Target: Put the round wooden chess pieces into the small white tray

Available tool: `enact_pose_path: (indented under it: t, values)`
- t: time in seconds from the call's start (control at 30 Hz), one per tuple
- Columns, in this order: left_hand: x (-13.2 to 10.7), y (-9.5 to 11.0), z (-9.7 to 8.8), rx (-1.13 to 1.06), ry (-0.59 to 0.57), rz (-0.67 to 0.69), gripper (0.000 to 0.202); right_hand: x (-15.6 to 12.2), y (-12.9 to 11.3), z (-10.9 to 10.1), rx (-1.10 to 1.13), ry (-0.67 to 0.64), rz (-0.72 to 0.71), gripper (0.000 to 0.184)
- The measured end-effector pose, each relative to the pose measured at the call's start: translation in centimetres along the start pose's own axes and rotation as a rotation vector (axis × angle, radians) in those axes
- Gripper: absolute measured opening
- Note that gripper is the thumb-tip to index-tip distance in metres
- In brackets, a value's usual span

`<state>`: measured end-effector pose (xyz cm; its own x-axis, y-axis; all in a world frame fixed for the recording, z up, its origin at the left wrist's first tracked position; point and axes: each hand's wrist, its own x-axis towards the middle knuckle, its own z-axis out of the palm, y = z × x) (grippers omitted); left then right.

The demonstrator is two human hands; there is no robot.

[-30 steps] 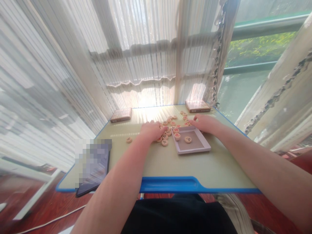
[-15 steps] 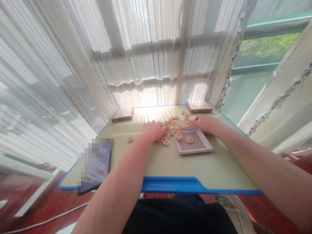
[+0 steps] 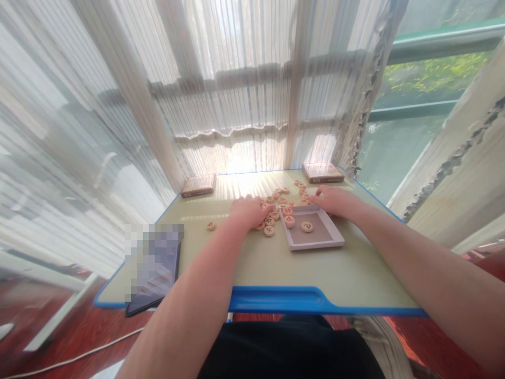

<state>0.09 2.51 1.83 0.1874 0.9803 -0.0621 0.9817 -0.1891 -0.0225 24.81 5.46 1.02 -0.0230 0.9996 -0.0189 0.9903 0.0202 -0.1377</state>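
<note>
My left hand rests over a heap of round wooden xiangqi pieces, fingers spread and thumb lying against them. Its palm hides some of the pieces. On the heap's right side, my right hand touches pieces with its fingertips; the fingers are bent and apart. A shallow open white box stands just in front of my right hand. One xiangqi piece lies flat inside it, and another with a red character is at its left wall.
A single piece lies apart on the left. Flat boxes stand at the back left and back right. A dark tablet-like device covers the table's left front corner. A blue trough edges the front; sheer curtains hang behind.
Both hands and the pieces look the same as before. Only the curtains have shifted a little, at the left and right.
</note>
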Motion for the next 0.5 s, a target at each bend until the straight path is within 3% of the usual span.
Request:
enact_pose_path:
  t: [0.5]
  values:
    - [-0.39, 0.36, -0.34, 0.0, -0.012, 0.002, 0.062, 0.01, 0.0, 0.03, -0.003, -0.011, -0.005, 0.054]
